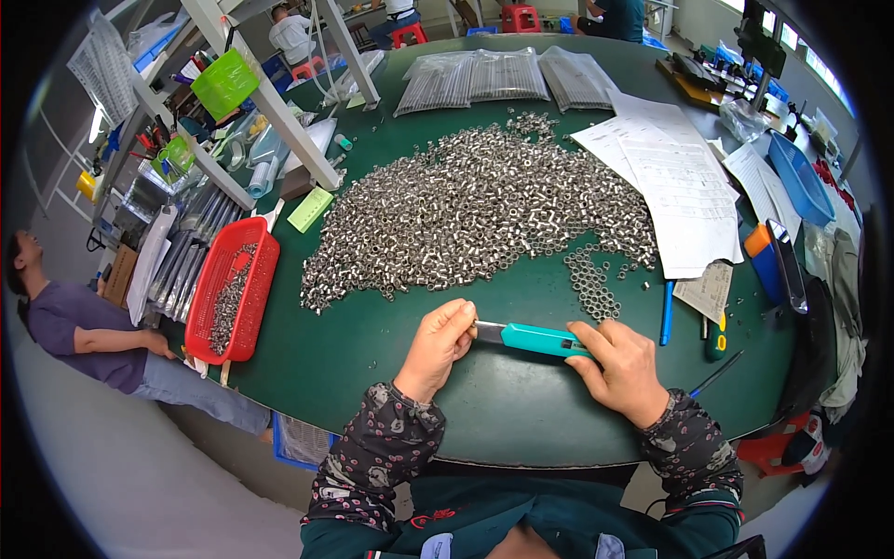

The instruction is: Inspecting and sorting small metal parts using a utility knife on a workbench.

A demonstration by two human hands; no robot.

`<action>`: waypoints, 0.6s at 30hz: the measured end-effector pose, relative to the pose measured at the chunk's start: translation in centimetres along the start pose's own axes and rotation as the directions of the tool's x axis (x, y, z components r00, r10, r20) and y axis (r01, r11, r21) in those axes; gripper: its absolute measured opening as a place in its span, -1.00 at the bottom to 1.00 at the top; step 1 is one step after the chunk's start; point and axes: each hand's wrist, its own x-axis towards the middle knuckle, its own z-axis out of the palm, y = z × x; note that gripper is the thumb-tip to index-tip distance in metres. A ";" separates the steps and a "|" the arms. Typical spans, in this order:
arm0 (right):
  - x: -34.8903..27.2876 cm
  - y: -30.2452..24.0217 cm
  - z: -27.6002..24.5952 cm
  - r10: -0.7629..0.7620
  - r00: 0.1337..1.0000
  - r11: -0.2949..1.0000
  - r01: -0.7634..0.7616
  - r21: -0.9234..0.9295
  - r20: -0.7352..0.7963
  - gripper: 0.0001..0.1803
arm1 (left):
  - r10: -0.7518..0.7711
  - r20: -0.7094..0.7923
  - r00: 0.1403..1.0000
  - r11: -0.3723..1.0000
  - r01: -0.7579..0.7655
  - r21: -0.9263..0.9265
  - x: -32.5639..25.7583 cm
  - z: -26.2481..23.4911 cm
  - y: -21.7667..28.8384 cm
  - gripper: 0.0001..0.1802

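Observation:
Held in my right hand [619, 366] is a teal utility knife [540, 339], its blade pointing left. My left hand [436, 347] is closed in a pinch right at the blade's tip. Whatever small piece sits between those fingers is mostly hidden; a bit of metal shows by the thumb. Beyond both hands spreads a large pile of small metal rings [466, 205] on the green table [521, 419]. A flat cluster of rings [591, 284] lies just beyond my right hand.
A red basket [265, 279] with metal parts stands at left, near a person in purple [88, 326]. Paper sheets [684, 200], a blue pen [667, 312] and a yellow-green screwdriver [716, 337] lie at right. Filled plastic bags [507, 74] rest at the far edge.

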 end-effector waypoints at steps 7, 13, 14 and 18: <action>-0.3 0.5 -0.2 0.066 0.998 0.989 -0.066 0.134 0.000 -0.67 | 0.045 -0.062 0.997 0.997 -0.049 -0.062 0.2 0.5 0.2 -0.79; 0.3 0.8 -0.9 0.002 0.976 1.000 -0.007 -0.019 -0.219 -0.63 | 0.180 -0.138 0.974 0.970 -0.199 -0.139 0.3 0.1 0.3 -0.90; 0.4 1.0 -1.0 -0.035 0.996 0.992 0.024 -0.123 -0.086 -0.63 | 0.188 -0.148 0.971 0.966 -0.210 -0.149 0.4 0.0 0.4 -0.90; 0.5 1.0 -1.0 -0.039 0.997 0.988 0.030 -0.152 -0.059 -0.65 | 0.196 -0.162 0.967 0.958 -0.224 -0.178 0.4 -0.2 0.9 -0.93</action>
